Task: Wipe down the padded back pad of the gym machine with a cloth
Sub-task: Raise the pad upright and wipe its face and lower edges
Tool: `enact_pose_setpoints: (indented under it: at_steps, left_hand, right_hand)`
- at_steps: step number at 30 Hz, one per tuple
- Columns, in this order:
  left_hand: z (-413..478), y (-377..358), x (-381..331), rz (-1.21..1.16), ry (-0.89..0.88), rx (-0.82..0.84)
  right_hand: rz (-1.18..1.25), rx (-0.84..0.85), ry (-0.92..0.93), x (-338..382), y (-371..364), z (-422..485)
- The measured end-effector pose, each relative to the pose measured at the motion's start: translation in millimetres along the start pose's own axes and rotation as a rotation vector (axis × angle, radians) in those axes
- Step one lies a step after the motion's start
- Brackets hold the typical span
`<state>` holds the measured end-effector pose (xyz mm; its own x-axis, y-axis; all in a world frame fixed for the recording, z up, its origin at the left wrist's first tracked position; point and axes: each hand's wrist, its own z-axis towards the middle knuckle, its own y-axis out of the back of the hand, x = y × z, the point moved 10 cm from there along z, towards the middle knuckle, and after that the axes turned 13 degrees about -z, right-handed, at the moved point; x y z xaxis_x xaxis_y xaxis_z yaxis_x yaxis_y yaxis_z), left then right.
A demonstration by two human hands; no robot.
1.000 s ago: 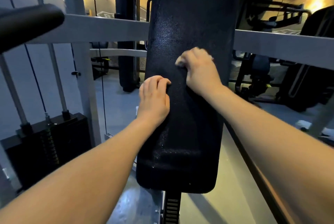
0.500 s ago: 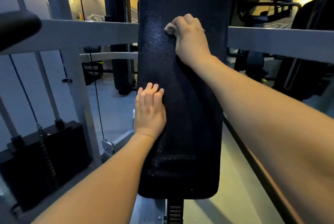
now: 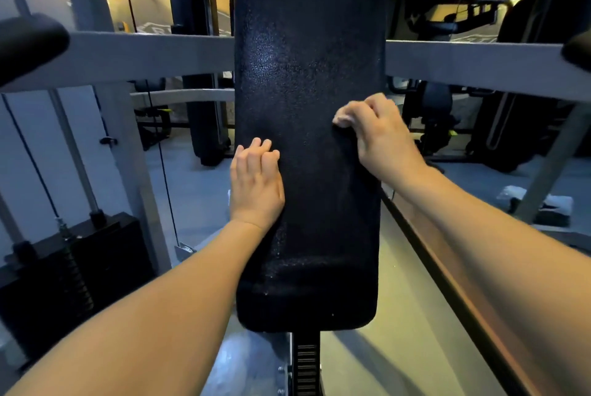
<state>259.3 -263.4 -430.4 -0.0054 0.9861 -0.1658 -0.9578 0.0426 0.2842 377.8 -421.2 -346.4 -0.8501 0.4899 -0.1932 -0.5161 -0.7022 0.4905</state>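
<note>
The black padded back pad (image 3: 307, 59) stands upright in the middle of the view, its textured surface shiny. My right hand (image 3: 380, 136) presses on the pad's right side at mid height, fingers curled round a small pale cloth (image 3: 341, 119) that shows only at the fingertips. My left hand (image 3: 256, 184) lies flat on the pad's left edge, fingers straight and together.
A grey crossbar (image 3: 144, 56) runs behind the pad on both sides. A black weight stack (image 3: 73, 271) with cables stands at lower left. A black roller handle (image 3: 28, 43) juts in at upper left. Other machines fill the background.
My right hand with the cloth went up the pad, then came back down and to the right edge. My left hand's fingers flattened on the left edge.
</note>
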Motion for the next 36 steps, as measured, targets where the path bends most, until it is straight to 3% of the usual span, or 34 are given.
enact_pose_setpoints:
  at_steps: [3, 7, 13, 17, 20, 22, 28, 33, 36]
  left_hand:
    - [0.9, 0.7, -0.8, -0.019, 0.066, 0.048]
    - [3.2, 0.6, -16.4, -0.047, 0.170, 0.146]
    - [-5.9, -20.7, -31.4, 0.103, 0.240, 0.480]
    - [-4.9, -24.7, -29.9, 0.204, 0.255, 0.619]
    - [-4.2, -27.8, -32.4, 0.238, 0.284, 0.639]
    - [-3.8, -28.0, -32.8, 0.255, 0.290, 0.636]
    - [-2.1, -26.0, -35.5, 0.283, 0.275, 0.648]
    - [-4.7, -21.6, -37.0, 0.245, 0.260, 0.704]
    - [-6.7, -17.9, -38.1, 0.248, 0.246, 0.752]
  right_hand:
    - [0.010, -0.020, -0.098, -11.8, -9.3, -8.8]
    - [0.022, 0.062, -0.101, 18.2, -32.4, -58.7]
    - [0.136, 0.275, 0.077, 68.5, -43.4, -156.9]
    - [0.105, 0.363, 0.178, 61.7, -30.0, -134.4]
    - [0.107, 0.079, -0.045, 14.4, -0.3, -59.7]
    - [0.069, 0.030, -0.131, -2.0, -7.2, -30.5]
    - [0.096, 0.088, -0.072, 38.4, -33.6, -100.8]
    - [0.163, 0.307, 0.068, 79.3, -52.1, -210.3]
    - [0.192, 0.402, 0.122, 76.3, -44.5, -203.7]
